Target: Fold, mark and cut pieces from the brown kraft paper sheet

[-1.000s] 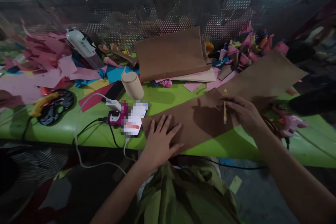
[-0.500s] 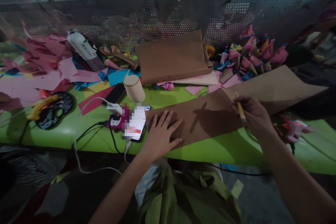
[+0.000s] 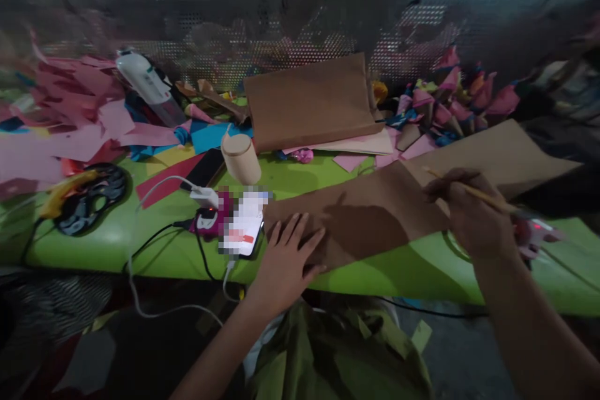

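Observation:
A long brown paper sheet (image 3: 375,206) lies across the green table (image 3: 140,244). My left hand (image 3: 285,259) lies flat on its near left end, fingers spread. My right hand (image 3: 469,212) is closed round a thin yellow pencil (image 3: 487,199) and hovers over the sheet's right part, the pencil lying nearly level with one end pointing left and away.
A phone (image 3: 244,228) on a white cable lies just left of my left hand. Behind it stand a paper roll (image 3: 240,157), a folded brown stack (image 3: 309,100), pink paper scraps (image 3: 79,119) and coloured paper cones (image 3: 450,100). A pink glue gun (image 3: 534,231) sits at right.
My right hand has turned the pencil from upright to nearly level and drifted right. My left hand has stayed flat on the sheet.

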Demonstrator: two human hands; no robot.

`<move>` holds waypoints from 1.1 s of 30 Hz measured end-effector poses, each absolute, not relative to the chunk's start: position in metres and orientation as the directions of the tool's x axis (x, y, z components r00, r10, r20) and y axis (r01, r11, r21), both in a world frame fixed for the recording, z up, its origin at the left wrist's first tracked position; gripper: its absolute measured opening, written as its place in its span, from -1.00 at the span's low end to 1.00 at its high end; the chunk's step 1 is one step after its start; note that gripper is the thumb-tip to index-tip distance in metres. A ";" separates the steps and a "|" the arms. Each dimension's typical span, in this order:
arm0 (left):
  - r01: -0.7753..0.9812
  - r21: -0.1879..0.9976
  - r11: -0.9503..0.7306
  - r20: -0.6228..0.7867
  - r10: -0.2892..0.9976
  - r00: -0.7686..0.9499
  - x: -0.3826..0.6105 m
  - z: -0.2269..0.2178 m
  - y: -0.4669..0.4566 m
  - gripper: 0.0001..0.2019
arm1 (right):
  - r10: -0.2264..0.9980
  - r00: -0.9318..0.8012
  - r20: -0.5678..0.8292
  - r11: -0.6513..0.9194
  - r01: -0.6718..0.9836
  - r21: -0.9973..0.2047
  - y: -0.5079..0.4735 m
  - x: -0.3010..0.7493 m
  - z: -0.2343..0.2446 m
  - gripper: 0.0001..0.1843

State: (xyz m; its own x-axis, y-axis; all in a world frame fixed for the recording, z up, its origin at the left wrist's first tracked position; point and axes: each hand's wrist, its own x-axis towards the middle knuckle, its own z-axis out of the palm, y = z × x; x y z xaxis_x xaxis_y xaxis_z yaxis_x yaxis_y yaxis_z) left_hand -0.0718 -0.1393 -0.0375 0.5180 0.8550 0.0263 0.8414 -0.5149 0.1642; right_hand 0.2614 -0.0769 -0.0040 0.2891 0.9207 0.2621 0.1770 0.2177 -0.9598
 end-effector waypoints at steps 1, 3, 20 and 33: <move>0.843 0.155 -0.515 0.035 0.856 0.517 -0.073 -0.038 -0.140 -0.38 | 0.931 0.231 0.282 0.221 0.260 -0.940 -0.078 0.263 -0.006 -0.81; 0.843 0.141 -0.518 0.054 0.855 0.516 -0.074 -0.037 -0.142 -0.41 | 0.954 0.042 0.297 0.245 0.463 -0.852 -0.081 0.264 -0.010 -0.87; 0.786 0.338 -0.517 -0.122 0.804 0.581 0.079 0.024 0.008 -0.58 | 0.956 0.039 0.291 0.152 0.783 -0.603 0.036 0.280 0.012 -0.62; 0.475 0.863 -0.174 -0.043 0.910 0.412 0.119 -0.036 0.065 -0.79 | 0.970 0.181 0.164 -0.121 0.939 -0.323 -0.074 0.340 0.009 -0.72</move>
